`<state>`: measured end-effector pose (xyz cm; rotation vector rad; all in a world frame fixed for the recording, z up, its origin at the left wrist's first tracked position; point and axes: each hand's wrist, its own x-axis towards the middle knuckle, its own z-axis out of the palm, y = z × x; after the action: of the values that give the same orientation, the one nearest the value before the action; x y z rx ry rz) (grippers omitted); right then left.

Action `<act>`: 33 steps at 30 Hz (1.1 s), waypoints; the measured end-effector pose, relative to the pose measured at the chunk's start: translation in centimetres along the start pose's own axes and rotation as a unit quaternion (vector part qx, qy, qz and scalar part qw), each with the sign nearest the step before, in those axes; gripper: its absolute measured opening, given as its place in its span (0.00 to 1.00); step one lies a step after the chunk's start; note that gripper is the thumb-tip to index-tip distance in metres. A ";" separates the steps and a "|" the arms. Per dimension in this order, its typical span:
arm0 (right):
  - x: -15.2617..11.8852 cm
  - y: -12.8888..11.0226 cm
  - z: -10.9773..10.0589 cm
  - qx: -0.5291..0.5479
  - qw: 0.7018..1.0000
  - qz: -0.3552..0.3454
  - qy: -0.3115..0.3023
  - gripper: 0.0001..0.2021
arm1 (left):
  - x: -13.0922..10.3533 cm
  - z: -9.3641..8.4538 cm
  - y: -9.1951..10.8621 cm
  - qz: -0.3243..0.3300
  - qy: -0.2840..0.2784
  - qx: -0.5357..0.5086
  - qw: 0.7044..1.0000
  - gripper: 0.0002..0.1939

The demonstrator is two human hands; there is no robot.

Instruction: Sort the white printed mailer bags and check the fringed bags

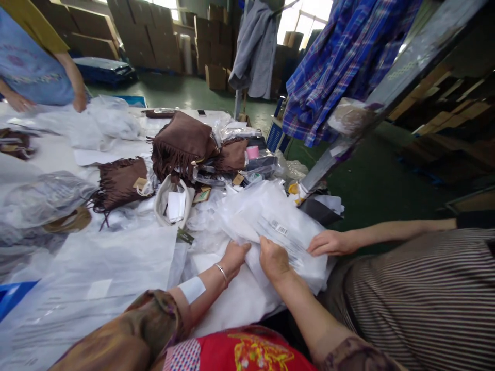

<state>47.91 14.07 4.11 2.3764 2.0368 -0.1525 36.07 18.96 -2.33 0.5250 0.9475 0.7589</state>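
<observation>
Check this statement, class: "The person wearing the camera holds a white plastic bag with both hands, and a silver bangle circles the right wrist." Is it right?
Not quite: the head view shows the silver bangle on the left wrist, not the right. The left hand and right hand do hold the white plastic bag.

No wording is showing legibly. Right of centre, a white plastic bag [247,208] is bearing a barcode label [280,228], its fine print blurring beyond reading. At near left, a large clear bag [127,257] is displaying rows of illegible print. At far left, a light blue apron [33,64] is carrying unreadable lettering.
</observation>
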 end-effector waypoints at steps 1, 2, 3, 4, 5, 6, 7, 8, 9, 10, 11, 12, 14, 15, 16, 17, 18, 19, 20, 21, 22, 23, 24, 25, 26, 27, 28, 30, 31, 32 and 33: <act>0.2 0.0 0.3 0.008 1.000 0.003 -0.001 0.17 | -0.3 0.1 0.2 -0.005 -0.021 -0.001 1.000 0.18; 0.5 0.0 0.5 0.017 1.000 0.006 -0.004 0.16 | -0.7 0.2 0.5 -0.010 -0.040 -0.003 0.999 0.19; 0.7 -0.1 0.6 0.027 1.000 0.010 -0.006 0.16 | -1.0 0.3 0.7 -0.014 -0.056 -0.006 0.998 0.21; 0.8 -0.2 0.7 0.037 0.999 0.012 -0.009 0.15 | -1.3 0.5 1.0 -0.017 -0.066 -0.009 0.998 0.22; 0.8 -0.3 0.8 0.047 0.999 0.013 -0.012 0.13 | -1.5 0.6 1.2 -0.019 -0.070 -0.011 0.997 0.24; 0.7 -0.4 0.7 0.059 0.998 0.011 -0.011 0.12 | -1.7 0.7 1.4 -0.021 -0.070 -0.012 0.997 0.25; 0.4 -0.5 0.6 0.074 0.997 0.007 -0.005 0.13 | -1.8 0.7 1.6 -0.022 -0.069 -0.013 0.997 0.26; 0.0 -0.6 0.3 0.088 0.996 0.002 0.009 0.17 | -1.9 0.8 1.8 -0.022 -0.068 -0.013 0.997 0.27; -0.5 -0.6 0.0 0.099 0.995 -0.005 0.029 0.22 | -1.9 0.8 1.9 -0.022 -0.067 -0.015 0.997 0.27; -1.1 -0.6 -0.3 0.106 0.993 -0.014 0.054 0.25 | -1.8 0.8 2.0 -0.022 -0.066 -0.017 0.997 0.27; -1.8 -0.5 -0.8 0.109 0.991 -0.025 0.080 0.26 | -1.7 0.8 2.1 -0.022 -0.066 -0.021 0.997 0.27; -2.5 -0.3 -1.2 0.108 0.988 -0.036 0.103 0.26 | -1.6 0.8 2.2 -0.023 -0.063 -0.025 0.997 0.26; -3.8 0.4 -2.1 0.107 0.983 -0.060 0.136 0.22 | -1.4 0.6 2.3 -0.029 -0.052 -0.031 0.998 0.25; -4.3 0.9 -2.6 0.113 0.980 -0.070 0.149 0.19 | -1.4 0.5 2.4 -0.033 -0.045 -0.034 0.998 0.25; -4.8 1.4 -3.0 0.120 0.976 -0.076 0.163 0.17 | -1.4 0.4 2.5 -0.036 -0.040 -0.036 0.998 0.24; -5.2 2.0 -3.3 0.125 0.973 -0.079 0.178 0.15 | -1.5 0.3 2.6 -0.037 -0.039 -0.039 0.998 0.23; -5.5 2.7 -3.6 0.127 0.969 -0.079 0.194 0.14 | -1.6 0.2 2.7 -0.038 -0.042 -0.042 0.997 0.22; -5.7 3.3 -3.8 0.126 0.967 -0.074 0.210 0.13 | -1.7 0.1 2.9 -0.040 -0.049 -0.045 0.997 0.22; -5.8 3.9 -4.0 0.119 0.966 -0.066 0.221 0.13 | -1.8 0.1 3.0 -0.043 -0.057 -0.047 0.996 0.21; -5.8 4.5 -4.1 0.108 0.967 -0.055 0.225 0.14 | -2.0 0.1 3.1 -0.046 -0.063 -0.047 0.996 0.21; -5.8 4.9 -4.1 0.096 0.970 -0.043 0.218 0.15 | -2.1 0.1 3.1 -0.050 -0.063 -0.047 0.996 0.20; -5.7 5.3 -3.9 0.084 0.975 -0.031 0.203 0.16 | -2.1 0.2 3.2 -0.053 -0.059 -0.044 0.996 0.20; -5.5 5.4 -3.7 0.074 0.980 -0.024 0.181 0.19 | -2.1 0.3 3.1 -0.055 -0.051 -0.042 0.996 0.20; -5.2 5.4 -3.4 0.067 0.985 -0.023 0.155 0.21 | -2.1 0.5 3.1 -0.054 -0.045 -0.040 0.997 0.20; -4.9 5.2 -3.1 0.065 0.989 -0.028 0.129 0.24 | -2.0 0.5 3.0 -0.051 -0.041 -0.041 0.997 0.20; -4.4 4.8 -2.7 0.067 0.992 -0.038 0.104 0.26 | -2.0 0.6 2.8 -0.045 -0.041 -0.042 0.997 0.20; -3.8 4.4 -2.4 0.071 0.993 -0.048 0.079 0.28 | -1.9 0.6 2.7 -0.040 -0.046 -0.045 0.997 0.19; -2.5 3.2 -1.9 0.073 0.995 -0.060 0.031 0.30 | -1.6 0.5 2.3 -0.027 -0.061 -0.051 0.996 0.19; -1.8 2.6 -1.9 0.067 0.996 -0.058 0.010 0.30 | -1.4 0.4 2.2 -0.023 -0.067 -0.052 0.996 0.19; -1.0 2.1 -1.9 0.055 0.997 -0.052 -0.006 0.29 | -1.3 0.3 2.0 -0.020 -0.069 -0.051 0.996 0.19; -0.3 1.6 -2.1 0.038 0.998 -0.044 -0.016 0.28 | -1.1 0.2 1.8 -0.017 -0.067 -0.049 0.996 0.20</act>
<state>49.62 13.62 6.10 2.3099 2.1596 -0.2720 35.21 19.25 -0.38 0.4656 0.7892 0.7264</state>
